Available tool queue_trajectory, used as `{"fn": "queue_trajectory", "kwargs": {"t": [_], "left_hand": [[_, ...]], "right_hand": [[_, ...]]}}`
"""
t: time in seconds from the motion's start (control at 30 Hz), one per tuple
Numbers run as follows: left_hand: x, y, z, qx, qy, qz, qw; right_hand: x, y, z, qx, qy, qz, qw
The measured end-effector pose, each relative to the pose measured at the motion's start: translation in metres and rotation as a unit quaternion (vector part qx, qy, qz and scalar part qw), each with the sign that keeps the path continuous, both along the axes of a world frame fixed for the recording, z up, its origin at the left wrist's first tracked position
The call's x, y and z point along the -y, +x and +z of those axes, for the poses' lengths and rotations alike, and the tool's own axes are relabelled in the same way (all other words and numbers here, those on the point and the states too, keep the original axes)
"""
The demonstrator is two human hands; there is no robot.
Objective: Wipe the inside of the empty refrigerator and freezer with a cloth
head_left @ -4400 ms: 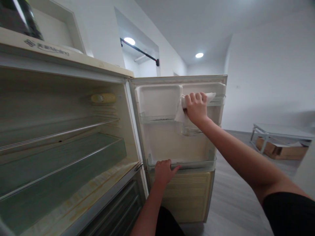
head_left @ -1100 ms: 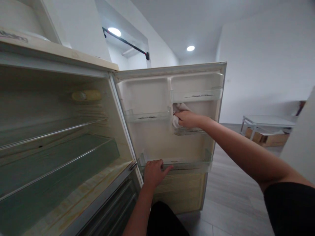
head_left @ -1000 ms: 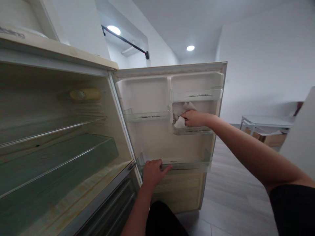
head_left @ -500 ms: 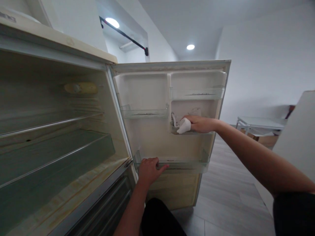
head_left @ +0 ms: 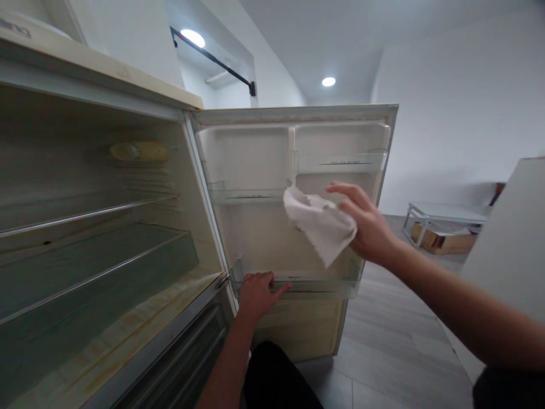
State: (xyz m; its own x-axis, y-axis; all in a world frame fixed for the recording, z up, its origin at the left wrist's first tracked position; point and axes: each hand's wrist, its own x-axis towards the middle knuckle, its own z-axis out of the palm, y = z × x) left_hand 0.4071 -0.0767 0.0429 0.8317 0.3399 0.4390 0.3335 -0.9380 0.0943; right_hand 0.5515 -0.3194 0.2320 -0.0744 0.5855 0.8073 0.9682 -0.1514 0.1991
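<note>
A crumpled white cloth (head_left: pixel 319 222) with a ragged lower edge hangs from my right hand (head_left: pixel 367 221), pinched between thumb and fingers. That hand is held in front of the open fridge door (head_left: pixel 251 241), and the cloth covers most of the middle-right door shelf. My left hand (head_left: pixel 258 294) is curled over the rim of the bottom door shelf (head_left: pixel 321 288), near its left end, thumb stretched to the right. Above are two more clear door shelves, one at the left (head_left: pixel 249 196) and one at the upper right (head_left: pixel 344 163).
The fridge interior (head_left: pixel 85 216) stands open on the left, with glass shelves and yellowed stains along its lower edge. My dark-clad knee (head_left: pixel 276 378) is below the door. Beyond it are a grey floor (head_left: pixel 392 324), a low white table (head_left: pixel 447 211) and a cardboard box (head_left: pixel 451 241).
My right hand has come out of the middle-right door shelf towards me, bringing the cloth, which now hangs more spread out. My left hand has stayed on the bottom shelf.
</note>
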Motion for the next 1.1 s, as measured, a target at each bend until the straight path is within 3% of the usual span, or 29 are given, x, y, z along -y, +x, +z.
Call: {"fn": "queue_trajectory", "kwargs": {"t": [0.13, 0.23, 0.3, 0.43, 0.57, 0.7, 0.87, 0.97, 1.1], "left_hand": [[0.001, -0.001, 0.003, 0.000, 0.000, 0.008, 1.000], [0.002, -0.001, 0.004, -0.003, -0.006, 0.005, 1.000], [0.003, -0.001, 0.005, -0.008, -0.006, 0.005, 1.000], [0.003, 0.000, 0.005, -0.011, -0.002, 0.017, 1.000], [0.002, 0.000, 0.005, -0.016, -0.009, 0.009, 1.000], [0.003, 0.001, 0.006, -0.019, -0.021, 0.010, 1.000], [0.002, 0.001, 0.004, -0.013, -0.010, 0.015, 1.000], [0.001, 0.001, 0.002, -0.011, -0.007, 0.014, 1.000], [0.000, 0.001, -0.001, -0.005, -0.011, 0.004, 1.000]], "right_hand": [[-0.039, -0.003, -0.055, 0.192, -0.100, -0.026, 0.976], [-0.060, 0.009, -0.077, 0.242, -0.135, -0.059, 0.959], [-0.062, 0.013, -0.074, 0.241, -0.149, -0.062, 0.957], [-0.050, 0.019, -0.048, 0.218, -0.111, -0.070, 0.967], [-0.049, 0.023, -0.033, 0.177, -0.077, -0.136, 0.972], [-0.071, 0.011, -0.040, 0.124, -0.045, -0.190, 0.973], [-0.099, -0.004, -0.049, 0.122, -0.008, -0.204, 0.971], [-0.095, 0.000, -0.051, 0.133, 0.006, -0.206, 0.970], [-0.066, 0.021, -0.056, 0.119, 0.011, -0.216, 0.969]]}}
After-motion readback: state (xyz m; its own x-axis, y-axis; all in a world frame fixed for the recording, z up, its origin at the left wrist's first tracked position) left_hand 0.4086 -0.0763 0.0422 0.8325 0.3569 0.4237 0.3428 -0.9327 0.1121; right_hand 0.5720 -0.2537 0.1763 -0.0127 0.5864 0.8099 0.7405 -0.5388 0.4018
